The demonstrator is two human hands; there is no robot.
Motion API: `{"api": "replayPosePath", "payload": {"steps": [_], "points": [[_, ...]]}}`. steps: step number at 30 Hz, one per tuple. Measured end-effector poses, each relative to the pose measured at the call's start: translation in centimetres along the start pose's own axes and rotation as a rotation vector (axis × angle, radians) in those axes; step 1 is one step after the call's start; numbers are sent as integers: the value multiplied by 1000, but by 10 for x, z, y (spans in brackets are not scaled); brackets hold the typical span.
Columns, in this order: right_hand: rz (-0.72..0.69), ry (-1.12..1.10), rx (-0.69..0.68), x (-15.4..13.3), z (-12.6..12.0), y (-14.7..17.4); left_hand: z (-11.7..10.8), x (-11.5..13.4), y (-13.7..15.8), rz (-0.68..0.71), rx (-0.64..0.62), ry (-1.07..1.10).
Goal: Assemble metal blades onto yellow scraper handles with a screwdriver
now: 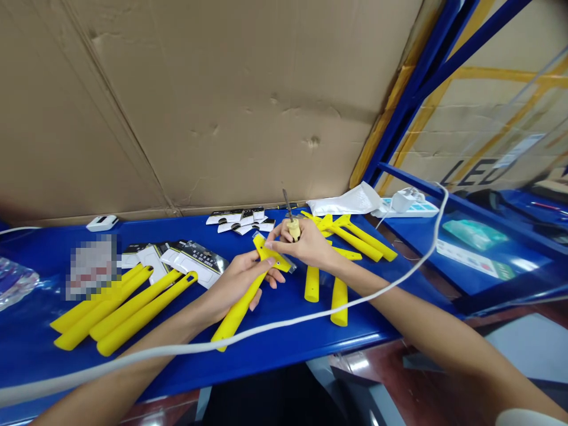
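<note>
My left hand [248,272] is wrapped round a yellow plastic scraper [239,310], its wide triangular head up and its handle slanting down toward the table's front edge. A thin clear strip shows along that head, with small dark screw spots in it. In my right hand [310,241] is a screwdriver [293,229] with a cream handle, its metal shaft pointing up, away from the scraper. The right fingertips are at the scraper head's upper edge; whether they pinch something small there I cannot tell. More yellow scrapers [361,239] lie just right of my hands.
Several yellow handles [146,313] lie at left beside carded packs [195,260]. Smaller packs [242,219], a white pouch [346,201] and a power strip [419,207] stand along the back by the cardboard [248,106]. A white cable [302,319] crosses in front of my arms.
</note>
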State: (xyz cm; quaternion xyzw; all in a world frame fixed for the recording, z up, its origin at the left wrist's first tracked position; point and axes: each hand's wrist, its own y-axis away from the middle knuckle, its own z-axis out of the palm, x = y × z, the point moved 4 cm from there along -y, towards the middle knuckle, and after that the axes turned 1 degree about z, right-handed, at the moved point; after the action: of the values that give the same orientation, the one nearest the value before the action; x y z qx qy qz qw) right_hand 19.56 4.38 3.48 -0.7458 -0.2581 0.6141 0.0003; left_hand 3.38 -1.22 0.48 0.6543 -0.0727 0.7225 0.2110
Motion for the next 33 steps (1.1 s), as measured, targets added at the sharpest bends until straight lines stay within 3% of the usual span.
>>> {"api": "replayPosePath", "payload": {"steps": [5,11,19,24,33], "points": [[45,126,-16,2,5,4,3,-7,-1,40,-27,-44],[80,87,-47,7,3,0,1,-10,-3,85,-31,-84],[381,-208,-84,17,3,2,-1,-19,-6,106,-81,-123],[348,-289,-79,15,2,1,0,-10,-3,116,-57,-125],[293,-153,-100,11,0,-1,-1,1,0,92,-50,-137]]}}
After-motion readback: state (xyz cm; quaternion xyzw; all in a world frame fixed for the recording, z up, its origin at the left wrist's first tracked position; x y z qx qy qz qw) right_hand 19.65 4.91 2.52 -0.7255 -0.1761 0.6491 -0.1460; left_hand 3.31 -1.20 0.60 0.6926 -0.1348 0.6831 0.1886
